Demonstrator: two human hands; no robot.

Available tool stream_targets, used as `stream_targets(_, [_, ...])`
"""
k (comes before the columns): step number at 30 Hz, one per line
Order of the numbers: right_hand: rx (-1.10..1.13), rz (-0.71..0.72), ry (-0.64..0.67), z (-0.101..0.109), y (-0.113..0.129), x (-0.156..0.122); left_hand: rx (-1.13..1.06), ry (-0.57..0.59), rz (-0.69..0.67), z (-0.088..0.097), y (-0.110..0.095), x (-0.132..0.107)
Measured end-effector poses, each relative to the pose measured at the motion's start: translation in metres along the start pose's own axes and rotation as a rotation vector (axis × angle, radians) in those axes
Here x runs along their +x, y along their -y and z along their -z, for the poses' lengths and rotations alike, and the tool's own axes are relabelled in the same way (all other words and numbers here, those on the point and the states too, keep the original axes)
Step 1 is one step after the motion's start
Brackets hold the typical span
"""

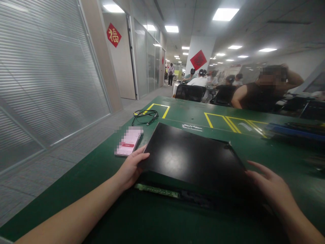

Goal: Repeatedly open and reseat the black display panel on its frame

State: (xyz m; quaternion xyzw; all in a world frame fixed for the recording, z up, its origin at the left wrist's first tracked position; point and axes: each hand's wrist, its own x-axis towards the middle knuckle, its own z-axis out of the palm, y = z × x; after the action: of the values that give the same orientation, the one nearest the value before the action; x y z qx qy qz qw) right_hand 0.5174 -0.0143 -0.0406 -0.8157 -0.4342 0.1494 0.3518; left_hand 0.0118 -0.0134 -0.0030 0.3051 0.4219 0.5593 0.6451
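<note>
A large flat black panel (193, 156) lies on the green table (106, 217), with a narrow green circuit strip (157, 190) showing along its near edge. My left hand (130, 167) grips the panel's near left edge, thumb on top and fingers underneath. My right hand (269, 184) is at the panel's near right corner, fingers stretched out and apart; whether it touches the panel is unclear.
A phone (129, 141) with a lit screen lies left of the panel, and a coiled black cable (145, 117) beyond it. Yellow marking lines (223, 120) cross the table. Blue and dark gear (294, 130) sits at the right. People sit beyond the table's far edge; a corridor runs left.
</note>
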Motion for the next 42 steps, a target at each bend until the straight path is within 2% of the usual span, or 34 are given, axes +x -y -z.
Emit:
stream_targets(10, [0.015,-0.027,0.045,0.003,0.001,0.0,0.022,-0.004,0.005,-0.002,-0.002,-0.001])
stream_targets(16, [-0.002,-0.016,0.027,0.001,0.001,-0.001,0.01,-0.012,0.003,-0.003,-0.001,0.001])
stream_targets(22, [0.012,0.011,-0.008,-0.002,0.004,-0.004,0.004,-0.047,0.016,-0.004,-0.003,-0.001])
stream_targets(29, [0.019,0.006,0.026,0.0,0.005,-0.005,-0.038,-0.125,0.036,-0.006,-0.004,0.0])
stream_targets(42, [-0.067,0.044,-0.006,0.0,0.009,-0.008,-0.001,-0.166,0.05,-0.012,-0.007,-0.002])
